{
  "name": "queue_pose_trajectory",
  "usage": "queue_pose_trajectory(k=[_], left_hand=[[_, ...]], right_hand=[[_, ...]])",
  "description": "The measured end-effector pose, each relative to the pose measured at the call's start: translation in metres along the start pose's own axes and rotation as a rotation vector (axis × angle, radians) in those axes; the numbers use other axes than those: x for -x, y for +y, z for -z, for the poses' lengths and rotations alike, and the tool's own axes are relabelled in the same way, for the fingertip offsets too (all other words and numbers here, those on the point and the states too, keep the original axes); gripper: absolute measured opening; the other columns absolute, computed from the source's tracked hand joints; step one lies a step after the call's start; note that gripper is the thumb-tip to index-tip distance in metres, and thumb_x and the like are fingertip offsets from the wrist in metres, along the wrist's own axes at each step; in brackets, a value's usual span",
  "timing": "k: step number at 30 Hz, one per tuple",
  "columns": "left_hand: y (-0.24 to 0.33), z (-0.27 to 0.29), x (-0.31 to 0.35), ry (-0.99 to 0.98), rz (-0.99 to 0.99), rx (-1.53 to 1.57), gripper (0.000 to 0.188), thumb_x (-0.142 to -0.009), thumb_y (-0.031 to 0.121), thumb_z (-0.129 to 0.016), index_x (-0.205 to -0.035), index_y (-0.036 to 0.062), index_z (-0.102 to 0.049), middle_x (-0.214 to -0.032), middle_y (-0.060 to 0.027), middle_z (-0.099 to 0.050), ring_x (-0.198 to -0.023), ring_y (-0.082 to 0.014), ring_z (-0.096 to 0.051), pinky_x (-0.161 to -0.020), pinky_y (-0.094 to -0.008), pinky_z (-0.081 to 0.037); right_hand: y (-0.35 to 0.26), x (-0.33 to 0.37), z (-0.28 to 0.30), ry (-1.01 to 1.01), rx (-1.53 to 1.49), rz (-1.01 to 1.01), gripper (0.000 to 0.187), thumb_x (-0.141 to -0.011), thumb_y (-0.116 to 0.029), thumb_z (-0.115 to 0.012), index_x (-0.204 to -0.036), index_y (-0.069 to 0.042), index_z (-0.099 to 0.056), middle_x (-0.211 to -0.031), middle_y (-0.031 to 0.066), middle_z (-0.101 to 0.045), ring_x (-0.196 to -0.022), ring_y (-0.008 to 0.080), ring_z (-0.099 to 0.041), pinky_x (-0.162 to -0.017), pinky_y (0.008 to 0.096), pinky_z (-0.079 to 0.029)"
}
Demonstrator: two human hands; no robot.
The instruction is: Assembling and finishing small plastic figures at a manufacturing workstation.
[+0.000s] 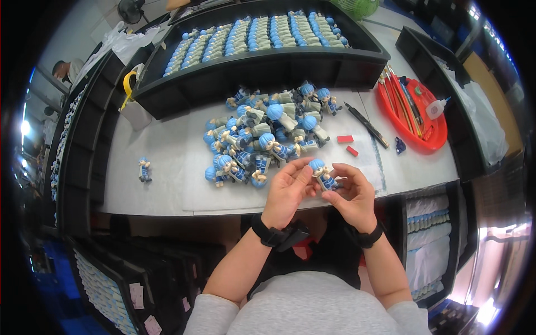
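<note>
Between my two hands, near the table's front edge, is a small blue-haired figurine [325,176] in blue and pale clothes. My left hand [290,188] pinches it at the head, its thumb on the hair. Around the lower body curl the fingers of my right hand [353,195]. Just beyond my hands lies a loose pile of similar figurines [267,140], tumbled in all directions. One single figurine [144,170] is apart from the pile on the left. Two small red blocks [345,139] rest to the right of the pile.
Behind the pile stands a large black tray [262,70] packed with figurine rows. At right are a red dish [414,114] of brushes with a small bottle [437,108], and a black pen-like tool [367,125]. Black crates [75,162] flank the left; a cup [135,115] holds yellow-handled scissors.
</note>
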State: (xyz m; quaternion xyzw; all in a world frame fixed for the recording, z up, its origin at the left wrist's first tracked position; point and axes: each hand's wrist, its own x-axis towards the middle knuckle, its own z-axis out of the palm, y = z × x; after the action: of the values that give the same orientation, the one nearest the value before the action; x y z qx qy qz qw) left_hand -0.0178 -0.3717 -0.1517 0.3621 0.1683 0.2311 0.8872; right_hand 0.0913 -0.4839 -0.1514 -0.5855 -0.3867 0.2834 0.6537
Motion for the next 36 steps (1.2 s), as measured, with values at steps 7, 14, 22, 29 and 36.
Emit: queue_pose_trajectory(k=[7,14,22,29,36], left_hand=[[0.003,0.001,0.001,-0.015,-0.024,-0.153,0.031,-0.088,0.012,-0.048,-0.116,-0.0002,-0.047,-0.101,-0.0061,-0.055,-0.086,-0.0119,-0.054,-0.075,-0.0260,-0.047],[-0.011,0.002,-0.002,-0.061,-0.140,-0.273,0.030,-0.087,0.003,-0.045,-0.116,-0.0018,-0.045,-0.110,-0.0112,-0.051,-0.099,-0.0181,-0.051,-0.086,-0.0313,-0.043],[-0.011,-0.001,-0.001,-0.125,-0.150,-0.397,0.040,-0.090,0.011,-0.041,-0.125,-0.0038,-0.030,-0.127,-0.0193,-0.036,-0.117,-0.0252,-0.037,-0.099,-0.0336,-0.031],[-0.007,0.007,0.005,-0.151,-0.239,-0.628,0.032,-0.089,0.008,-0.041,-0.120,-0.0023,-0.039,-0.121,-0.0208,-0.043,-0.113,-0.0329,-0.041,-0.096,-0.0461,-0.032],[-0.003,0.011,0.000,-0.092,-0.198,-0.653,0.028,-0.089,0.006,-0.041,-0.115,-0.0034,-0.043,-0.117,-0.0194,-0.046,-0.109,-0.0296,-0.044,-0.096,-0.0432,-0.035]], right_hand=[[-0.002,-0.004,0.003,-0.019,0.307,0.243,0.051,-0.064,0.005,-0.067,-0.110,0.000,-0.047,-0.096,0.0066,-0.054,-0.083,0.0122,-0.053,-0.069,0.0236,-0.046],[-0.025,-0.009,0.025,-0.124,0.109,-0.107,0.027,-0.078,-0.018,-0.059,-0.100,-0.002,-0.057,-0.074,0.0091,-0.059,-0.063,0.0123,-0.055,-0.056,0.0241,-0.044],[-0.045,0.065,0.098,0.150,-0.012,0.038,0.034,-0.067,-0.006,-0.065,-0.099,0.001,-0.057,-0.087,0.0161,-0.061,-0.080,0.0222,-0.059,-0.071,0.0296,-0.046],[-0.003,0.243,0.283,1.233,0.677,-0.085,0.031,-0.068,-0.002,-0.063,-0.099,-0.003,-0.059,-0.087,0.0089,-0.061,-0.080,0.0145,-0.058,-0.070,0.0259,-0.048],[0.061,0.432,0.400,1.571,1.189,-0.772,0.022,-0.065,0.002,-0.054,-0.084,-0.008,-0.062,-0.086,0.0138,-0.060,-0.085,0.0292,-0.057,-0.075,0.0351,-0.045]])
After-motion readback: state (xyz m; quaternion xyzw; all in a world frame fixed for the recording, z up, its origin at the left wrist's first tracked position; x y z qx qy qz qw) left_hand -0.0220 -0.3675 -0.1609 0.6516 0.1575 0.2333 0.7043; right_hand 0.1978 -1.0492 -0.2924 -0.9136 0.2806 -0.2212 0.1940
